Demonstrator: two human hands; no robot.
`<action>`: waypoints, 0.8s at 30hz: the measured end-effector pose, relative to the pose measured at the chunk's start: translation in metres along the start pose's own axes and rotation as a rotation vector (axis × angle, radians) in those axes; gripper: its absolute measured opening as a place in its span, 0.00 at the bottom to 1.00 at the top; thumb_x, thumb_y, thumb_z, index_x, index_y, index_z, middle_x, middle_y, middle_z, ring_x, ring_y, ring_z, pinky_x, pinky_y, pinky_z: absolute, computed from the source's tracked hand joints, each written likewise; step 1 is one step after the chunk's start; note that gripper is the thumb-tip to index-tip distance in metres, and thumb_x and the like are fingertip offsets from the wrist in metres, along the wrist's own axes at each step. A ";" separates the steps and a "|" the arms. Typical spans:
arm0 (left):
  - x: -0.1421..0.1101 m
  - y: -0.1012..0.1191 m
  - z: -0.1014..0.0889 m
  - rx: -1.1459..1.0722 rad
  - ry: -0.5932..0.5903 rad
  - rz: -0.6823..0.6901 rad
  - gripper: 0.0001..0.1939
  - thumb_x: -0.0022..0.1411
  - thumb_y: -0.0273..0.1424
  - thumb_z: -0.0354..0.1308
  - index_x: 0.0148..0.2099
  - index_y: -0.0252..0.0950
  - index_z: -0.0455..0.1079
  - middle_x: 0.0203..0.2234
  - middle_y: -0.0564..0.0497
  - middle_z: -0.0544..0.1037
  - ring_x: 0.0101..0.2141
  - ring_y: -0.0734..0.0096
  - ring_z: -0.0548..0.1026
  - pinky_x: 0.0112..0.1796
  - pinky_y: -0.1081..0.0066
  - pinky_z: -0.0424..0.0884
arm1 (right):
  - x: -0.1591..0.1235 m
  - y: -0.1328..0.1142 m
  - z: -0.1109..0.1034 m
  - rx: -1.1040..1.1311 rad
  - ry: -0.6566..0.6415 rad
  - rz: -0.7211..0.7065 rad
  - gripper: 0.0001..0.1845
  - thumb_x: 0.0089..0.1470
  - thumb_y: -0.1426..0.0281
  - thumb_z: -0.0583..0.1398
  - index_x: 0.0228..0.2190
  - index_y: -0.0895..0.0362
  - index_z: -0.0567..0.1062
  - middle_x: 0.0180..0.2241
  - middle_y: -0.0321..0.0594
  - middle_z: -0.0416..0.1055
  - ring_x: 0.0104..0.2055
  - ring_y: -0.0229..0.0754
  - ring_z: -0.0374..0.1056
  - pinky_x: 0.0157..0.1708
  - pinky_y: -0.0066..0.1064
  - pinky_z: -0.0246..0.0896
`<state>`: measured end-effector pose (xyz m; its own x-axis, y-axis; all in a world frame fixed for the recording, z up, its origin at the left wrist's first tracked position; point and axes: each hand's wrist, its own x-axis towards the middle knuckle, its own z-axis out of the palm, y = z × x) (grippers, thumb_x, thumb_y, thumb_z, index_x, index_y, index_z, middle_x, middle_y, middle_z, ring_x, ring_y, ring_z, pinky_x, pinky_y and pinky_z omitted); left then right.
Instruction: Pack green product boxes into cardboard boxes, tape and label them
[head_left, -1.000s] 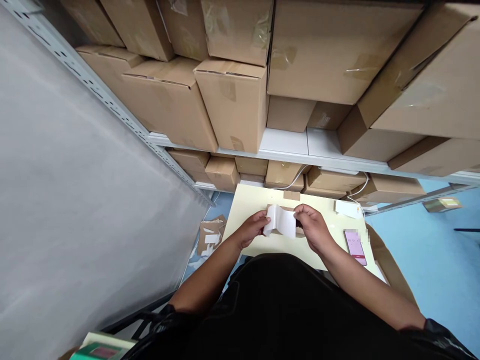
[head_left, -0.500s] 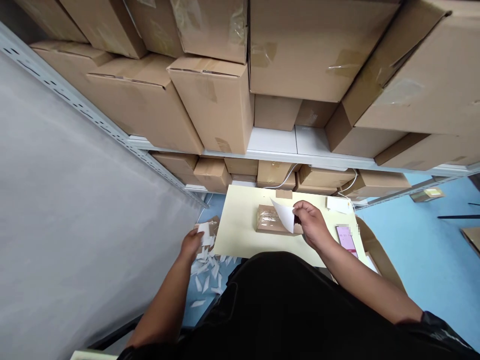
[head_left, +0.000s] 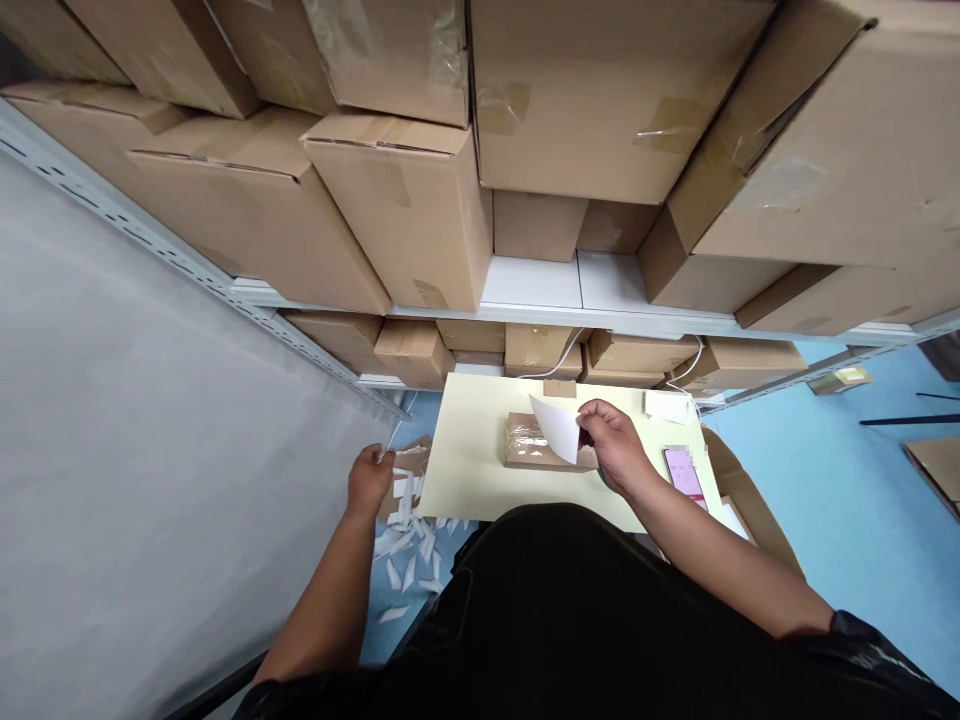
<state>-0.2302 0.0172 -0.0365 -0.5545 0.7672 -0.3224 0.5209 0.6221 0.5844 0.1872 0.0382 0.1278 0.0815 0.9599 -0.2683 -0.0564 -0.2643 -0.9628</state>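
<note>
My right hand pinches the right edge of a white paper label, which curls in the air above a small cardboard box. Clear tape shines across the top of that box, and the label hides part of it. Left of the table, my left hand has its fingers curled together. What they hold, if anything, is too small to make out. Below that hand, white paper scraps lie scattered on the floor beside and over a piece of brown cardboard.
The small pale-yellow table carries a phone, a white box and a cardboard scrap. Shelves of cartons rise behind and overhang it. A grey wall bounds the left; an open carton stands right.
The white paper piece at my left hand's fingertips no longer shows there. That hand has risen slightly and moved left. The label stays in my right hand above the box; the view has shifted a little.
</note>
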 end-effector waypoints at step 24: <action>-0.172 0.251 0.036 -0.192 -0.129 1.195 0.05 0.63 0.26 0.60 0.33 0.39 0.72 0.30 0.51 0.77 0.37 0.64 0.75 0.41 0.64 0.71 | 0.001 0.027 -0.028 0.282 0.122 0.137 0.14 0.45 0.60 0.71 0.29 0.53 0.75 0.28 0.34 0.74 0.31 0.41 0.69 0.36 0.34 0.65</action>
<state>0.0195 0.0468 0.1392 0.2835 0.8576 0.4290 0.5490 -0.5120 0.6607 0.2132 0.0294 0.1011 0.1712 0.8945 -0.4131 -0.3471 -0.3376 -0.8749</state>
